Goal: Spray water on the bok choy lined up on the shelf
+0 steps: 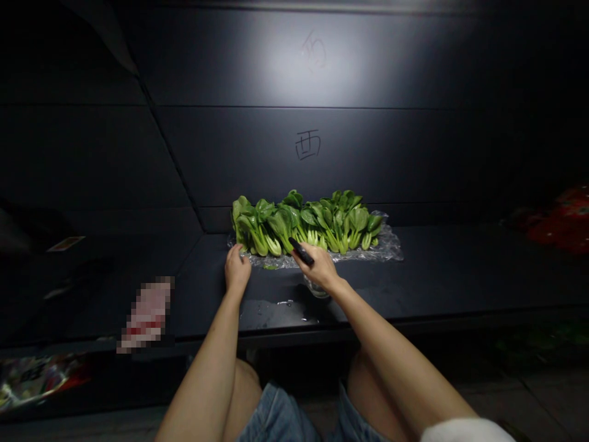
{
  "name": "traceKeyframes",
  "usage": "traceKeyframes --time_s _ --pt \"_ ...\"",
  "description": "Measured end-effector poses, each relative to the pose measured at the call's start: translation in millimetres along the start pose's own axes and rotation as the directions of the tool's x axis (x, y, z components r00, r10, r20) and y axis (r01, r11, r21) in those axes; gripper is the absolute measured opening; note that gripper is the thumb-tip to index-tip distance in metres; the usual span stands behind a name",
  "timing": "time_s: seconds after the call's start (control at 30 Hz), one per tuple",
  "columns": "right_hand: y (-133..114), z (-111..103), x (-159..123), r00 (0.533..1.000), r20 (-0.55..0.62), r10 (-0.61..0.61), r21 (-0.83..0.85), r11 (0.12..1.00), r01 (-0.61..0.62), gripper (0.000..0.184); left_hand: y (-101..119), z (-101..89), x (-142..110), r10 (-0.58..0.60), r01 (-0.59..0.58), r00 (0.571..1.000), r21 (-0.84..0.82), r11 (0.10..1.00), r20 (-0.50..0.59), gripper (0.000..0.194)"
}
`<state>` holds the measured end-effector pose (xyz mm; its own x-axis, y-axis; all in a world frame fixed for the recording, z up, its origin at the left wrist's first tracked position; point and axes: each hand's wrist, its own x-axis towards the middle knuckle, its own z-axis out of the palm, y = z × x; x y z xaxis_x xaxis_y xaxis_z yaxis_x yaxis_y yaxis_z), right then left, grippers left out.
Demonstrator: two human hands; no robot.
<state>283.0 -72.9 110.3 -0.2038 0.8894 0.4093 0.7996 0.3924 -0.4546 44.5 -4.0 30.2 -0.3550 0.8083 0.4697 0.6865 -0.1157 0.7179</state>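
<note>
A row of green bok choy (306,222) stands on a clear plastic sheet (389,247) on a dark shelf (437,276). My left hand (237,270) rests at the sheet's left front corner, fingers curled against the plastic and the leftmost stalks. My right hand (319,269) is closed round a dark handle, apparently a knife (301,252), pointing up-left toward the stalk bases. Something clear lies under my right hand, too hidden to name.
The shelf's front edge (294,334) runs across below my hands, with wet patches on the surface. A blurred red-and-white label (147,314) hangs at the left. Red packaged items (564,221) lie at the far right. Dark wall panels rise behind.
</note>
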Motion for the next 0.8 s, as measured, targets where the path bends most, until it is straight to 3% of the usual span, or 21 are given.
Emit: traceKeyframes --time_s 0.17,0.63,0.8 --pt "-1 -7 -7 0.996 0.089 0.025 -0.049 0.999 -0.021 0.026 5 -0.6 -1 0.007 -0.007 1.000 0.014 1.000 0.028 0.045" --pt "3 -24 -15 0.981 0.194 0.015 -0.115 0.993 0.008 0.023 4 6.7 -4 0.004 -0.004 1.000 -0.015 1.000 0.021 0.044" --pt "2 -24 -15 0.984 0.181 0.009 -0.109 0.994 0.011 0.021 3 7.9 -4 0.002 -0.002 1.000 -0.020 1.000 0.015 0.042"
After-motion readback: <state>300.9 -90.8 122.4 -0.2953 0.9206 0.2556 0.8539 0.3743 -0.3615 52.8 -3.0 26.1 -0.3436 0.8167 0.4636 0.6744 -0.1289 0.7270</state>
